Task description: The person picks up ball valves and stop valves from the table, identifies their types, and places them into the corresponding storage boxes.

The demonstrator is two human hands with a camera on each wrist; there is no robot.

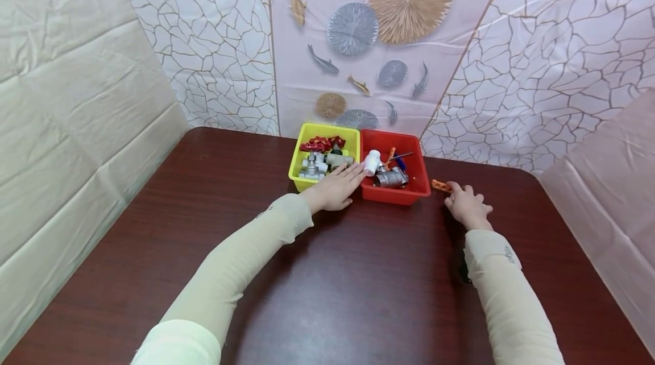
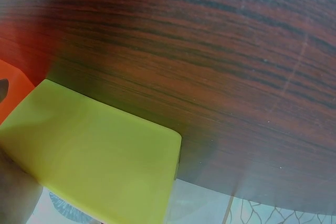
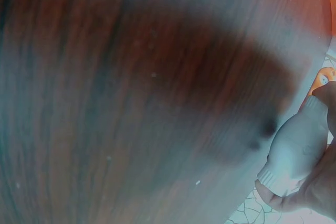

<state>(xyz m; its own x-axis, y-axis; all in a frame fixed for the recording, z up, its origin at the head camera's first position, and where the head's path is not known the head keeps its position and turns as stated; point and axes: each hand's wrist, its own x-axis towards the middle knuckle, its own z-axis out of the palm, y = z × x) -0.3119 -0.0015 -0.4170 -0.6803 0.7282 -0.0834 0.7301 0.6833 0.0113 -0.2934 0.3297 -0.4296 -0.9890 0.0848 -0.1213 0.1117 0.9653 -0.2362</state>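
Note:
My left hand stretches over the front of the yellow bin, fingers straight. Its fingertips reach the rim shared with the red bin, close to a white plastic fitting; whether they touch it is unclear. In the left wrist view, part of this hand shows by the yellow bin's wall. Right of the red bin, my right hand holds a white plastic valve with ribbed ends, fingers curled round it. An orange handle sticks out past the fingers; the hand hides the valve body in the head view.
Valves with red handwheels and grey fittings lie in the yellow bin. Inside the red bin are a metal valve and orange and blue handles. Both bins stand at the back edge of the dark wooden table, before a patterned cloth.

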